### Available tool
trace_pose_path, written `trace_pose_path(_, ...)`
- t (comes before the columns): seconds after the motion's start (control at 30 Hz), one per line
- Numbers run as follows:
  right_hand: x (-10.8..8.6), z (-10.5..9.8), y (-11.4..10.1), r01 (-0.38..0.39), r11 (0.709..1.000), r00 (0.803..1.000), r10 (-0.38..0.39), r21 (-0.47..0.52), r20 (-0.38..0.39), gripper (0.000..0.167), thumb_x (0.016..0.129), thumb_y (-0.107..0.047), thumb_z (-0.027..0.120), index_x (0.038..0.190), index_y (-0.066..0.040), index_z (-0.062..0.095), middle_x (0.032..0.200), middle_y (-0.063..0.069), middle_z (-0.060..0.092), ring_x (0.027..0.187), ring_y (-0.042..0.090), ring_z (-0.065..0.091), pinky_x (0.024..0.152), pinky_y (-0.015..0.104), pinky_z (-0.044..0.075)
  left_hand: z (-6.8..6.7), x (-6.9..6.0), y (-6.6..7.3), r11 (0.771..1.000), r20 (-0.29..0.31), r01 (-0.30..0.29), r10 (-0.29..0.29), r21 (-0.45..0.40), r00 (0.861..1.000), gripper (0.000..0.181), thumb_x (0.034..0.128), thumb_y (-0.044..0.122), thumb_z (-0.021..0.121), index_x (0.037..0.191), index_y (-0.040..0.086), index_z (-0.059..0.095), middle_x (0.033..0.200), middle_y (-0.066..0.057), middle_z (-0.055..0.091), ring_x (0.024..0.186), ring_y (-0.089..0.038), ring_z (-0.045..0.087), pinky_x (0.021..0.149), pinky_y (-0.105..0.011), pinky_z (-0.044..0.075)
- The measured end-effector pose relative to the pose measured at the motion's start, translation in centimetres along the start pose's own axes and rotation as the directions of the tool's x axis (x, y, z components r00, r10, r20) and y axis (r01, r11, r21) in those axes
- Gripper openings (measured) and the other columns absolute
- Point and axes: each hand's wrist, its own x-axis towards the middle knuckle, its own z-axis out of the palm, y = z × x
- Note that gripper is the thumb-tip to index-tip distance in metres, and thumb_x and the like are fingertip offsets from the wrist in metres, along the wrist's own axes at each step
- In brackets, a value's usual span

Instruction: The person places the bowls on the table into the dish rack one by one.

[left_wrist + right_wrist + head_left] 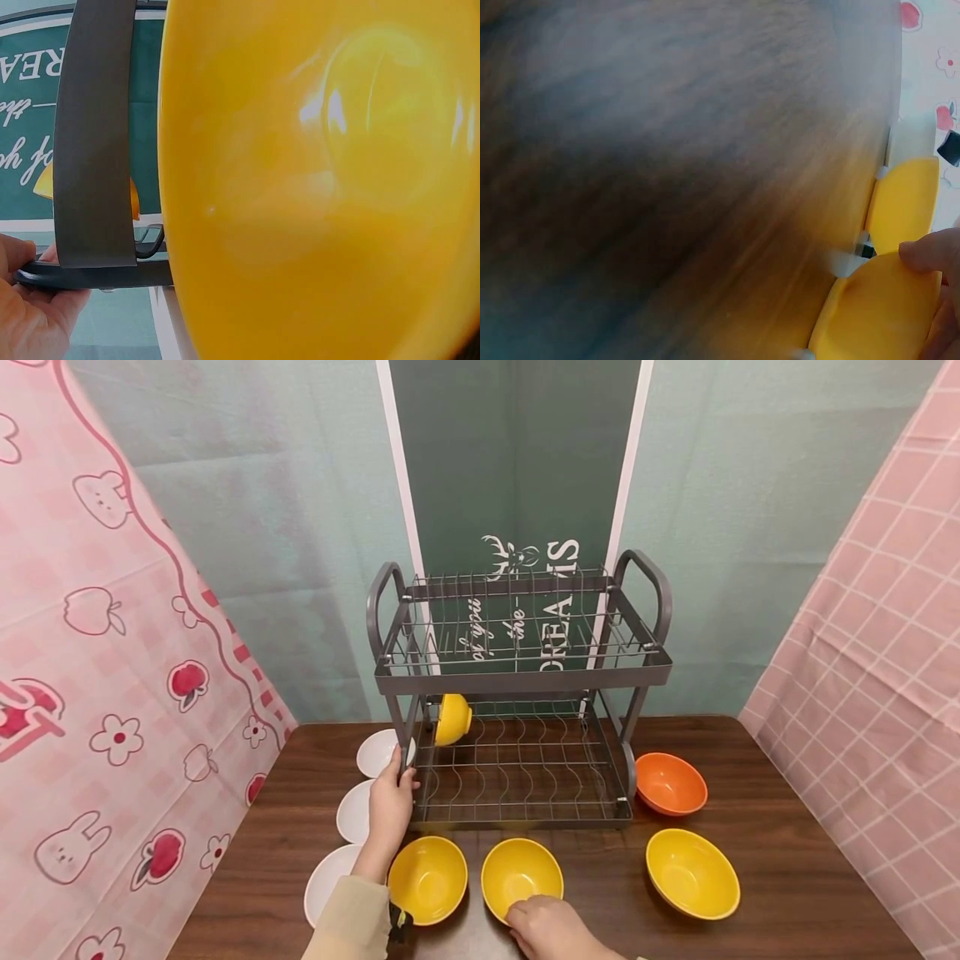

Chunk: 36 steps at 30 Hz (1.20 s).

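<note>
Hands both grasping: right hand [553, 928] pinches the near rim of the front-centre yellow bowl [521, 868], thumb on one side of the wall; left hand [392, 800] grips the dish rack [525, 682] at its lower left side. Pinched bowl is in front of the rack, on the counter [795, 902] or just off it; can't tell which.

To do this well: pinch the wall firmly, raise the bowl straight up, keep it clear of the neighbouring yellow bowl [427, 881] just to its left. Left hand should brace the frame, as the rack could slide if knocked. Glossy wall looks slippery, so a deeper pinch is probably safer than fingertips at the lip.

Containers: pinched bowl and neighbour show nothing inside. Rack's lower tier holds one racked yellow bowl [453, 720], on edge near the left end, mouth facing left. Three white bowls [354, 812] line the left side, partly hidden by the left arm; no contents in the parts showing. Orange bowl [671, 785] is just beside the rack's right side, wide yellow bowl [693, 872] nearer the person; nothing visible in either.
</note>
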Motion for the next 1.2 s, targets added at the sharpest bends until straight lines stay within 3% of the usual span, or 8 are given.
trace_pose_path(0.17,-0.2,-0.3,0.0,-0.025,1.000,1.000,0.025,0.006,0.019,0.012,0.076,-0.017,0.070,0.071,-0.020,0.059,0.066,-0.013,0.059,0.055,-0.004,0.046,0.049,0.010,0.034,0.0,0.0,0.0,1.000,0.005,0.011,-0.011,-0.002,1.000,0.051,0.0928,0.009,0.052,0.141,0.008,0.036,0.106,-0.020,0.066,0.077,-0.024,0.068,0.053,-0.019,0.041)
trace_pose_path(0.4,-0.5,-0.7,0.1,-0.051,0.993,0.998,0.046,0.111,0.047,0.012,0.080,-0.016,0.067,0.073,-0.020,0.059,0.062,-0.015,0.055,0.053,-0.007,0.037,0.051,0.005,0.030,-0.1,-0.1,0.1,1.000,0.009,0.012,-0.012,-0.003,1.000,0.051,0.0931,0.009,0.052,0.141,0.008,0.036,0.106,-0.020,0.066,0.077,-0.024,0.068,0.053,-0.019,0.041)
trace_pose_path(0.67,-0.5,-1.7,0.2,-0.022,0.995,1.000,0.024,0.092,-0.011,0.016,0.077,-0.015,0.069,0.070,-0.021,0.057,0.059,-0.017,0.051,0.052,-0.007,0.034,0.051,0.004,0.027,0.0,-0.2,0.1,1.000,-0.001,-0.005,0.005,-0.008,1.000,0.051,0.0932,0.008,0.051,0.141,0.007,0.036,0.112,-0.022,0.063,0.077,-0.024,0.067,0.052,-0.020,0.041)
trace_pose_path(0.83,-0.5,-2.3,0.1,-0.029,0.993,0.999,0.031,0.116,-0.013,0.014,0.078,-0.015,0.070,0.071,-0.021,0.058,0.060,-0.017,0.053,0.053,-0.007,0.035,0.052,0.004,0.028,0.2,-0.5,0.1,1.000,0.016,0.010,-0.010,0.023,1.000,0.053,0.0945,0.009,0.049,0.144,0.009,0.031,0.107,-0.019,0.064,0.080,-0.023,0.065,0.050,-0.021,0.038)
trace_pose_path(0.93,-0.4,-2.6,-0.1,-0.026,0.989,0.999,0.030,0.145,-0.027,0.015,0.078,-0.012,0.069,0.071,-0.020,0.058,0.059,-0.017,0.050,0.053,-0.007,0.034,0.053,0.002,0.027,0.2,-0.7,0.1,0.999,0.028,-0.002,0.000,0.049,1.000,0.054,0.0947,0.006,0.047,0.145,0.007,0.028,0.103,-0.018,0.063,0.084,-0.023,0.063,0.058,-0.026,0.042)
trace_pose_path(1.03,-0.3,-2.9,-0.3,-0.017,0.986,0.999,0.024,0.168,-0.038,0.016,0.076,-0.010,0.069,0.071,-0.020,0.057,0.058,-0.017,0.046,0.053,-0.007,0.032,0.054,0.001,0.026,0.3,-0.9,0.1,0.998,0.029,-0.021,0.019,0.055,0.999,0.055,0.0935,0.002,0.047,0.145,0.003,0.027,0.104,-0.020,0.060,0.092,-0.028,0.059,0.075,-0.037,0.050)
trace_pose_path(1.13,-0.2,-3.2,-0.4,-0.018,0.985,0.999,0.026,0.172,-0.046,0.017,0.074,-0.009,0.070,0.072,-0.020,0.057,0.057,-0.017,0.045,0.053,-0.008,0.032,0.054,0.001,0.026,0.2,-1.2,0.4,1.000,0.020,-0.017,0.017,0.012,1.000,0.055,0.0918,0.000,0.048,0.143,-0.001,0.029,0.117,-0.027,0.051,0.108,-0.036,0.052,0.094,-0.050,0.044)
trace_pose_path(1.2,-0.1,-3.5,-0.5,-0.017,0.988,0.998,0.026,0.152,-0.060,0.018,0.074,-0.010,0.071,0.071,-0.021,0.057,0.058,-0.017,0.046,0.053,-0.007,0.032,0.053,0.001,0.026,0.2,-1.6,0.9,0.999,0.000,-0.002,0.002,-0.036,1.000,0.053,0.0904,0.000,0.048,0.141,-0.004,0.031,0.124,-0.029,0.043,0.115,-0.040,0.045,0.098,-0.053,0.039)
